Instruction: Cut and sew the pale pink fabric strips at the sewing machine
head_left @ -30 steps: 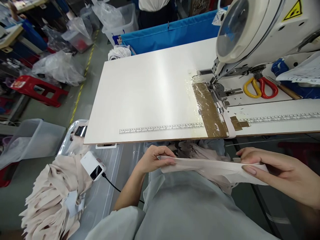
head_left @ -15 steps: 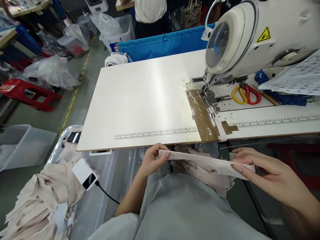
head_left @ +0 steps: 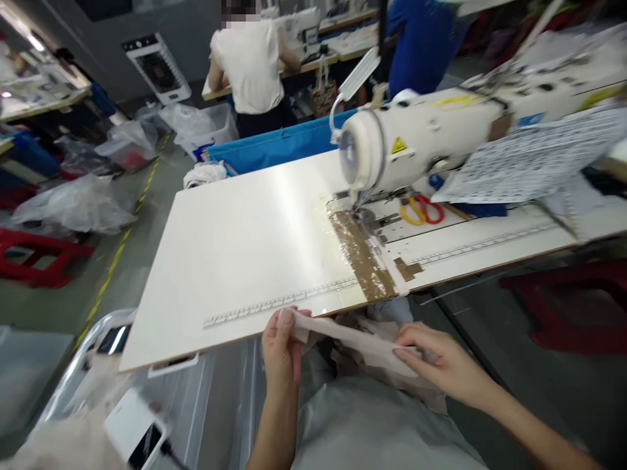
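A pale pink fabric strip [head_left: 350, 336] is stretched between my two hands, just off the front edge of the white table [head_left: 235, 241]. My left hand [head_left: 284, 346] pinches its left end, thumb on top. The right end is gripped between thumb and fingers of my right hand [head_left: 435, 362]. More pale fabric [head_left: 365, 320] hangs bunched below and behind the strip, over my lap. Beyond the hands stands the sewing machine [head_left: 392, 143]; another pale strip [head_left: 392, 264] runs from its needle area to the table's front edge.
Yellow-and-red scissors [head_left: 421, 210] lie by the machine, near printed sheets [head_left: 529, 156]. At lower left, a clear plastic bin [head_left: 220, 398] holds pale fabric and a white device [head_left: 134, 427] with a cable. Red stools [head_left: 39, 254] stand on the floor. A person in white [head_left: 249, 65] is at the back.
The view has tilted up and turned, showing more background. My hands have drawn closer together along the strip; the left hand now stands more upright, its end of the strip folded over.
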### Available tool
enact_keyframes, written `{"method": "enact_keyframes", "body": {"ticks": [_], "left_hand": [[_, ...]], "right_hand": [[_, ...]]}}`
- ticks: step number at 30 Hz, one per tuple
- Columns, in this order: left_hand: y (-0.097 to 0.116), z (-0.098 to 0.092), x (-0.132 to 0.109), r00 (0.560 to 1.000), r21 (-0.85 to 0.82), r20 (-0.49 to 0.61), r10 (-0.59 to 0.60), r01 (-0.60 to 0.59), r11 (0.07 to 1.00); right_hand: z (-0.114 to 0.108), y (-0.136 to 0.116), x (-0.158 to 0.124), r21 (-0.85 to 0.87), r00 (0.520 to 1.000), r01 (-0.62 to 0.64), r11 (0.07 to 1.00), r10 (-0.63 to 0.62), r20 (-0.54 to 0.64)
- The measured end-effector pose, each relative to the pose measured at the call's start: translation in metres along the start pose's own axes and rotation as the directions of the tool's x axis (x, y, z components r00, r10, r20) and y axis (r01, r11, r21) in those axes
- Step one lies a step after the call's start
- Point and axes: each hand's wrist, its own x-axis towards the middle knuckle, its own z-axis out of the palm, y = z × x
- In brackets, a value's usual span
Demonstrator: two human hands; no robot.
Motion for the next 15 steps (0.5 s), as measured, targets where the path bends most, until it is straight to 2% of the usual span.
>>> {"method": "enact_keyframes", "body": {"ticks": [2, 3, 5, 7, 9, 10, 11, 12, 15], "left_hand": [[0.008, 0.002, -0.001, 0.998, -0.001, -0.058, 0.008, -0.008, 1.000], [0.014, 0.003, -0.002, 0.999, 0.029, -0.047, 0.002, 0.000, 1.000], [0.025, 0.006, -0.007, 0.999, 0.157, 0.041, -0.024, 0.018, 0.987], [0.035, 0.011, -0.016, 0.985, 0.329, 0.159, -0.065, 0.009, 0.944], [0.042, 0.019, -0.027, 0.961, 0.442, 0.252, -0.116, -0.008, 0.897], [0.044, 0.023, -0.031, 0.949, 0.467, 0.281, -0.145, -0.003, 0.884], [0.044, 0.027, -0.035, 0.936, 0.476, 0.303, -0.179, 0.014, 0.879], [0.044, 0.031, -0.037, 0.924, 0.473, 0.320, -0.207, 0.033, 0.880], [0.042, 0.034, -0.037, 0.904, 0.451, 0.334, -0.265, 0.093, 0.888]], "right_hand": [[-0.005, 0.002, 0.007, -0.007, 0.996, 0.049, 0.999, -0.049, 0.072], [-0.013, 0.005, 0.014, -0.035, 0.994, 0.088, 0.996, -0.085, 0.064], [-0.042, 0.015, 0.035, -0.173, 0.985, 0.140, 0.975, -0.155, -0.079], [-0.079, 0.032, 0.062, -0.377, 0.936, 0.044, 0.925, -0.171, -0.309], [-0.111, 0.053, 0.094, -0.581, 0.905, -0.153, 0.800, -0.122, -0.407], [-0.123, 0.063, 0.110, -0.634, 0.900, -0.256, 0.730, -0.060, -0.432], [-0.132, 0.073, 0.125, -0.669, 0.899, -0.328, 0.667, 0.002, -0.439], [-0.138, 0.082, 0.138, -0.709, 0.911, -0.347, 0.614, 0.041, -0.410], [-0.149, 0.102, 0.166, -0.779, 0.942, -0.330, 0.533, 0.128, -0.311]]}}
